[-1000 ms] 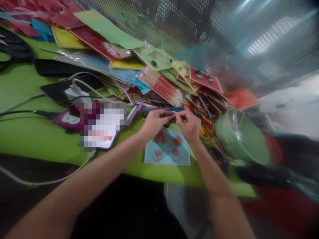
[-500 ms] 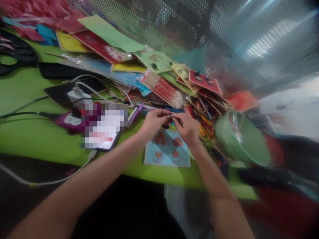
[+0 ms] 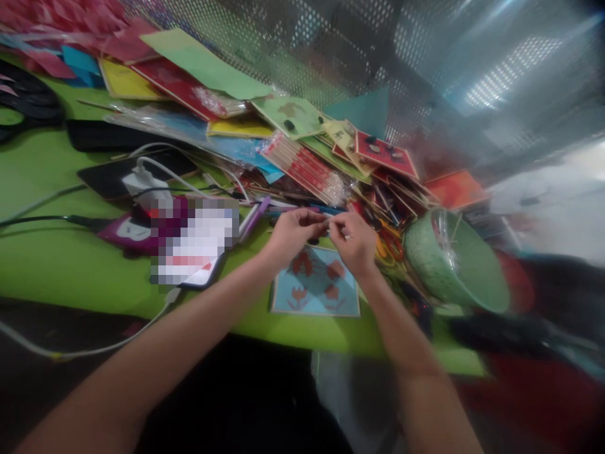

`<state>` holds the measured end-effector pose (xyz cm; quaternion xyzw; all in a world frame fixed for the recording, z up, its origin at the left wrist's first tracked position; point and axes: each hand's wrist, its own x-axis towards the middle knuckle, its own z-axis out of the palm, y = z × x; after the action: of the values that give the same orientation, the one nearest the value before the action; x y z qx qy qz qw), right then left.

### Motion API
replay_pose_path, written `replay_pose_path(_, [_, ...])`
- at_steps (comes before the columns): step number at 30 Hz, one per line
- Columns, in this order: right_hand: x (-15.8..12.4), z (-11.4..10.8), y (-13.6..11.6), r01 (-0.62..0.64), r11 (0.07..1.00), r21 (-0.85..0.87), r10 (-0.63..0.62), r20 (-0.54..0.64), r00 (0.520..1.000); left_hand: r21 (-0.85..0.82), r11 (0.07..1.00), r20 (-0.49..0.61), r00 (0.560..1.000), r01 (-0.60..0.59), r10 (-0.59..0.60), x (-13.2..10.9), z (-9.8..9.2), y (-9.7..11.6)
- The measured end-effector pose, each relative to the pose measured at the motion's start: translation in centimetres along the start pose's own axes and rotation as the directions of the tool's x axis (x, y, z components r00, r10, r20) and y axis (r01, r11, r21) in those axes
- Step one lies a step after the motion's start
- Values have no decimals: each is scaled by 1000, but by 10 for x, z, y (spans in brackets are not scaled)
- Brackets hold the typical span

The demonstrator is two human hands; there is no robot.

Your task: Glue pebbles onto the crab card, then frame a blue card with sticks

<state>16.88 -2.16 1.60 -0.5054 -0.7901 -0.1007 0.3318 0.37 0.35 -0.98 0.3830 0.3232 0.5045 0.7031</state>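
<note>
My left hand [image 3: 293,233] and my right hand [image 3: 353,243] meet fingertip to fingertip above a light blue card [image 3: 316,285] with red flower shapes on it. Both hands pinch a small thing between thumb and fingers; it is too small and blurred to name. The card lies flat on the green table [image 3: 57,265], close to its near edge. Both forearms reach in from the bottom of the view.
A green bowl [image 3: 454,261] stands right of my hands. Behind them lies a heap of coloured cards [image 3: 302,113], sticks and orange-handled scissors [image 3: 387,243]. A phone, a white charger [image 3: 144,180] and cables lie to the left. A perforated metal wall rises behind.
My two hands stay pinched together over the blue card; the right hand's fingers have shifted slightly. The view has barely moved.
</note>
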Motion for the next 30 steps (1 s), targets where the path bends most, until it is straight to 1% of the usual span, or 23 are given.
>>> replay_pose_path(3, [1,-1,-2,-108,987,119,110,-10,994,-6,1000,19,1000,2,-2,2,0,-2])
replay_pose_path(5, [3,-3,-3,-197,948,250,208,-16,978,0,1000,17,1000,5,-5,3,-1,-3])
replay_pose_path(7, [6,-5,-3,-303,862,407,332,1,943,11,1000,6,1000,10,-10,4,-1,-4])
replay_pose_path(9, [10,-9,-1,-386,752,534,429,48,902,9,1000,5,1000,21,-21,5,-2,-4])
replay_pose_path(12, [14,-17,3,-449,634,630,486,127,864,-28,998,23,998,53,-52,6,-4,-3])
replay_pose_path(15, [15,-27,3,-463,558,688,480,187,857,-96,991,53,994,98,-93,6,-6,0])
replay_pose_path(17, [13,-37,-1,-435,534,725,451,190,872,-129,986,71,992,109,-101,6,-7,2])
replay_pose_path(18, [11,-44,-4,-412,537,736,434,178,883,-124,987,69,993,103,-95,6,-7,3])
replay_pose_path(21, [-2,-72,-15,-359,590,723,361,161,919,-6,999,1,999,40,-40,6,-8,9])
replay_pose_path(22, [-8,-84,-18,-358,608,708,312,202,928,46,999,-29,1000,12,-11,7,-9,10])
replay_pose_path(23, [-14,-97,-22,-363,621,694,239,274,932,95,995,-56,998,-14,19,8,-10,12])
replay_pose_path(24, [-19,-111,-26,-367,634,681,134,371,919,140,989,-75,996,-36,47,9,-11,13])
replay_pose_path(25, [-23,-124,-30,-364,649,668,-14,489,872,188,980,-86,994,-57,74,10,-12,13])
replay_pose_path(26, [-27,-137,-34,-346,655,672,-194,592,782,247,966,-84,991,-79,103,11,-14,13])
replay_pose_path(27, [-30,-148,-37,-318,660,680,-334,645,687,320,941,-72,988,-106,136,13,-16,12])
replay_pose_path(28, [-32,-157,-40,-296,676,674,-394,671,628,403,904,-51,983,-141,176,14,-18,11])
replay_pose_path(29, [-33,-162,-41,-279,694,664,-413,684,601,491,852,-22,976,-179,218,15,-20,10])
replay_pose_path(30, [-34,-165,-40,-275,719,639,-374,689,621,575,788,11,965,-219,261,15,-21,9])
